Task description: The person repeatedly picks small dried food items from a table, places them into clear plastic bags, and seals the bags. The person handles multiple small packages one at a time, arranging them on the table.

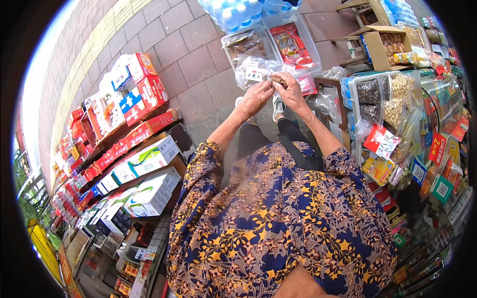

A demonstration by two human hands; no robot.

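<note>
My right hand pinches a small flat brown piece, whose material I cannot make out. Close beside it is my left hand, its fingertips drawn together near the brown piece and at the edge of a clear plastic bag. What lies between the left fingers is hidden. The bag carries a white label with writing and overlaps the near side of a clear plastic tub. Dark dried goods in plastic fill that tub. Red printed food packets sit in a second tub alongside.
Shrink-wrapped water bottles stand beyond the tubs. To the left, shelves hold red cartons and white boxes. On the right are bagged peanuts, an open cardboard box and a wooden stool. Paving lies ahead.
</note>
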